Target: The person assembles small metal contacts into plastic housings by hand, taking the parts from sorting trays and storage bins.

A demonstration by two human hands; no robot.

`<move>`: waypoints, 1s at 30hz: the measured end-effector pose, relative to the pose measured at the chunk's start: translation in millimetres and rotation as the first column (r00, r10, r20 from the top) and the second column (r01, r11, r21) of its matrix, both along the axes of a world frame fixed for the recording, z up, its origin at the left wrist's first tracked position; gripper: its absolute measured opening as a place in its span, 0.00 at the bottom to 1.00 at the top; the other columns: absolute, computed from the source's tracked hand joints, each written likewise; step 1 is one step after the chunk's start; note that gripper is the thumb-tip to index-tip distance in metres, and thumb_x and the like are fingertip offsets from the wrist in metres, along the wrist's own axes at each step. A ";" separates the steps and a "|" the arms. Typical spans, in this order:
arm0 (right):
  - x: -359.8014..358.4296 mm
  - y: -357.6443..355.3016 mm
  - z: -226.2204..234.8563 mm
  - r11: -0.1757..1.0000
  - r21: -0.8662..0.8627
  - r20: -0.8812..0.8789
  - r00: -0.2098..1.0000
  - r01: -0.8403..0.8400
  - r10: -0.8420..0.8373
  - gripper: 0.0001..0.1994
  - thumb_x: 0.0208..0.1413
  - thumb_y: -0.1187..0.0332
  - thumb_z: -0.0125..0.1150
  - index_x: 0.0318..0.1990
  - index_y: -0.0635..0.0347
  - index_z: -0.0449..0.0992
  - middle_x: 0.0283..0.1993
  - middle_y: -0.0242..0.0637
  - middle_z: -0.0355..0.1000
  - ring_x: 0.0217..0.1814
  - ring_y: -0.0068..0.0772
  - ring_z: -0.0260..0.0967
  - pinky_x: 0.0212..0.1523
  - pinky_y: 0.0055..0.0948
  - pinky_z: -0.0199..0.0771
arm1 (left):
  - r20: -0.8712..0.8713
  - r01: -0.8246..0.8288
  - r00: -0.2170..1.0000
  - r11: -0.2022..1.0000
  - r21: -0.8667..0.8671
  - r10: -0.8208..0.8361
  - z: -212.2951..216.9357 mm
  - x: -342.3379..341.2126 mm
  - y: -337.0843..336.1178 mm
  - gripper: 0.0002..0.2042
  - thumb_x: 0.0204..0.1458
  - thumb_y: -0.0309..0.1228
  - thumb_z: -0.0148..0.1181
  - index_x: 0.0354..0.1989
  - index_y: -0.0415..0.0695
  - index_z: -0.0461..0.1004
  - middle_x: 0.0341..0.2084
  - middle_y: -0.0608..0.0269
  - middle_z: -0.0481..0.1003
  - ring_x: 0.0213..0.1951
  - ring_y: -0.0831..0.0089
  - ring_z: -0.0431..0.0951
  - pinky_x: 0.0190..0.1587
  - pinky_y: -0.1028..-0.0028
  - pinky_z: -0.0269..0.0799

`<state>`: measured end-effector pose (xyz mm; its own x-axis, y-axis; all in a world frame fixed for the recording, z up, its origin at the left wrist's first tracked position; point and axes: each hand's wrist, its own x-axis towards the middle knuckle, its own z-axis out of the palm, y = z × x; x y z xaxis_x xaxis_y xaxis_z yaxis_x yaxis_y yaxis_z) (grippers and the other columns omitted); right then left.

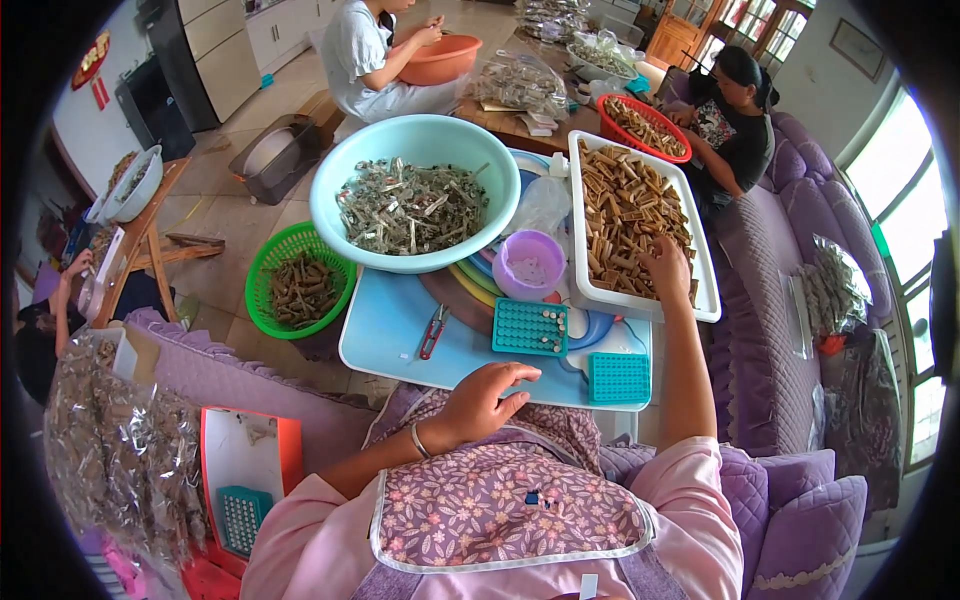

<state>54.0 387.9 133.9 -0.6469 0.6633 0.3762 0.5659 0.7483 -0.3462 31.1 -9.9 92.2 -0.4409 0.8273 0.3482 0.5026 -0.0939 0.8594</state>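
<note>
My right hand (668,266) reaches into a white rectangular tray (708,285) heaped with short brown stick-like pieces (625,205). Its fingers are bent together at the pieces, and what they hold, if anything, is hidden. Over the table's near edge hovers my left hand (490,400), fingers loosely curved, thumb apart, holding nothing visible. In front of it lie a teal tray of small holes (525,328) with a few pale round bits at its right side, and a second teal holed block (618,378). Red-handled snips (433,332) rest left of these.
A pale-blue basin (335,240) of clear-wrapped pieces and a purple bowl (530,262) stand on the table (385,335). A green basket (262,310) sits to the left. Two people work across, near an orange basin (445,58) and a red basket (640,145); another person is far left.
</note>
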 end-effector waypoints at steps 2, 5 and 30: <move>-2.5 15.2 -9.5 0.998 -0.016 0.019 0.998 -0.067 0.067 0.16 0.45 0.66 0.66 0.43 0.58 0.76 0.41 0.45 0.75 0.46 0.49 0.71 0.47 0.41 0.70 | 0.120 0.092 0.989 0.996 -0.011 -0.090 -1.3 -1.0 4.3 0.15 0.53 0.27 0.58 0.50 0.44 0.71 0.43 0.56 0.75 0.46 0.58 0.75 0.49 0.64 0.70; -12.1 13.8 -5.4 0.982 0.015 0.067 0.981 -0.186 0.184 0.16 0.45 0.66 0.67 0.43 0.59 0.77 0.39 0.45 0.76 0.44 0.47 0.73 0.46 0.39 0.71 | 0.111 0.220 0.970 0.975 -0.021 -0.216 -5.8 -1.3 1.7 0.15 0.52 0.27 0.59 0.49 0.44 0.71 0.41 0.58 0.76 0.43 0.59 0.76 0.47 0.65 0.71; -156.0 -243.2 45.3 0.559 -0.100 -0.055 0.565 -0.823 0.823 0.15 0.48 0.75 0.59 0.45 0.55 0.76 0.44 0.43 0.73 0.45 0.49 0.69 0.44 0.42 0.71 | 0.533 -0.149 0.841 0.987 0.058 0.096 -44.3 -27.7 -25.9 0.26 0.58 0.27 0.57 0.64 0.42 0.57 0.37 0.59 0.75 0.39 0.77 0.76 0.42 0.75 0.73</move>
<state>-102.0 144.7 179.2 -0.9312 -0.1235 0.3429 -0.2782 0.8485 -0.4501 3.4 -35.8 47.9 -0.6754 0.7297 0.1069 -0.0103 -0.1543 0.9880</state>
